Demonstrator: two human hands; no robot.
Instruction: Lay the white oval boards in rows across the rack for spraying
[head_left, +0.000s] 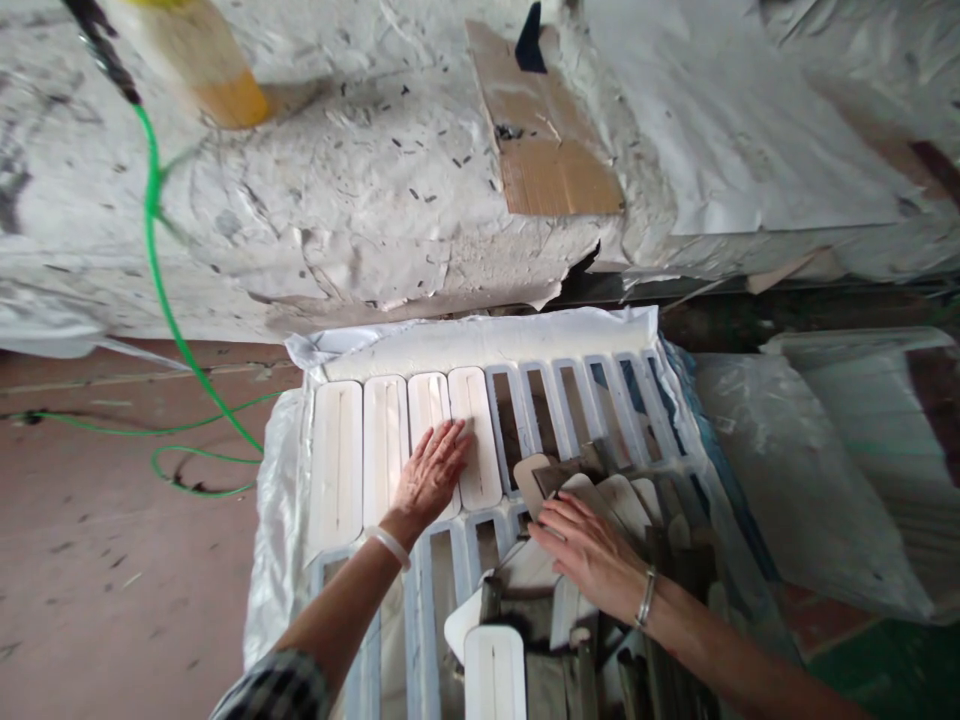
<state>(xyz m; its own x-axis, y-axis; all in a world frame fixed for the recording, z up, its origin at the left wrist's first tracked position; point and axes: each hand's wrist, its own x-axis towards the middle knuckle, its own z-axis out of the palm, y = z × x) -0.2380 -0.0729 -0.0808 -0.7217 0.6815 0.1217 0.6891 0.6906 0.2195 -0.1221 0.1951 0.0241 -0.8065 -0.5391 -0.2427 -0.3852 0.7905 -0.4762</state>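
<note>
My left hand lies flat with fingers stretched out on white oblong pieces seated in the back row of a white slotted tray. Several slots at the left hold such pieces; the slots to the right stand unfilled. My right hand rests palm down, fingers extended, on a heap of loose white and dark oblong pieces piled over the tray's right and front part. A white bracelet circles the left wrist, a metal one the right.
A paper-covered, dusty bench with a cardboard sheet runs across the back. A green cable trails over the red floor at left. Plastic-wrapped stacks sit at right. One white piece lies at the tray's front.
</note>
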